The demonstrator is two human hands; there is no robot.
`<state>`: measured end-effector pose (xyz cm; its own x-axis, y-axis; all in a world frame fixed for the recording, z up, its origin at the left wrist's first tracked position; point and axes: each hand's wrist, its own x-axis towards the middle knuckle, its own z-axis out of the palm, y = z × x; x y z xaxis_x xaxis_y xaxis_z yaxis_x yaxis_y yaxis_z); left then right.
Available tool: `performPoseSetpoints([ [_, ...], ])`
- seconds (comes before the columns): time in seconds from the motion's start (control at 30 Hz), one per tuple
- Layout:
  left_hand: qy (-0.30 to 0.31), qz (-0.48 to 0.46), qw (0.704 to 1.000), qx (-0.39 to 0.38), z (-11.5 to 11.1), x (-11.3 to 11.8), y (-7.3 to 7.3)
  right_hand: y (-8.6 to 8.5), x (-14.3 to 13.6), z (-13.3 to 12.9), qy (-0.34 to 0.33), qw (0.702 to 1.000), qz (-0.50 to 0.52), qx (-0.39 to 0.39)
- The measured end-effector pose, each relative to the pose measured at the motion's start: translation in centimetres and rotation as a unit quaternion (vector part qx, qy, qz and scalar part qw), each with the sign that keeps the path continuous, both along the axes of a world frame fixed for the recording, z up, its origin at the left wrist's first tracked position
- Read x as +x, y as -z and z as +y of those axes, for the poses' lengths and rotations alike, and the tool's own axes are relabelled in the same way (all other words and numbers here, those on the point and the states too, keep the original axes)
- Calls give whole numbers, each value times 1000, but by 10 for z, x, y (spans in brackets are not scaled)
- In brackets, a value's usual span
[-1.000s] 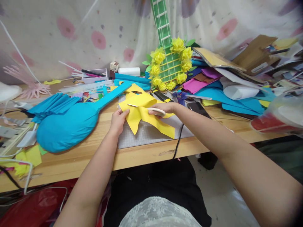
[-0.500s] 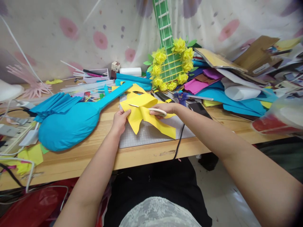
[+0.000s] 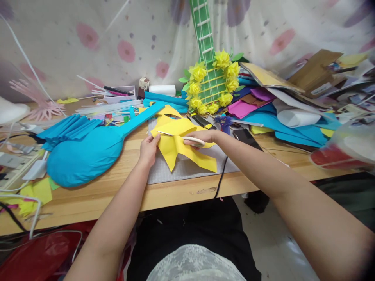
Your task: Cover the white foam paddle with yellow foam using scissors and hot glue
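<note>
A sheet of yellow paper [image 3: 202,158] with cut, pointed edges is spread above the grey cutting mat [image 3: 159,175]. My left hand [image 3: 149,150] pinches its left edge between thumb and fingers. In my right hand [image 3: 202,136] are scissors [image 3: 193,141] with a white handle, their blade lying against the paper and pointing left to just beside my left fingertips. Part of the right fingers is hidden behind the handle and paper.
A blue paper-covered guitar shape [image 3: 84,156] lies at left. A green guitar shape [image 3: 211,84] with yellow flowers leans on the back curtain. At right are a black phone [image 3: 247,138], piled coloured paper [image 3: 301,132] and a plastic cup [image 3: 342,152].
My right hand and the scissors have shifted slightly left. The scissor blade reaches nearer my left fingers, and the lower left paper point hangs slightly lower.
</note>
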<state>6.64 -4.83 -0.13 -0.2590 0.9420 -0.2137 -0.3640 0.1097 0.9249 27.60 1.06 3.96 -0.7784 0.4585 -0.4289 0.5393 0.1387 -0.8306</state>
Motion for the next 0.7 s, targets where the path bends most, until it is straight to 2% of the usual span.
performPoseSetpoints([
  [0.13,11,4,1000,-10,-3,4,-2,-1,-8,0,-24,1000,-6,1],
  [0.53,9,-9,1000,-27,-4,5,-8,6,-9,1,-20,1000,8,6],
  [0.7,13,-17,999,-33,-5,5,-8,3,-9,-1,-17,999,28,-18],
])
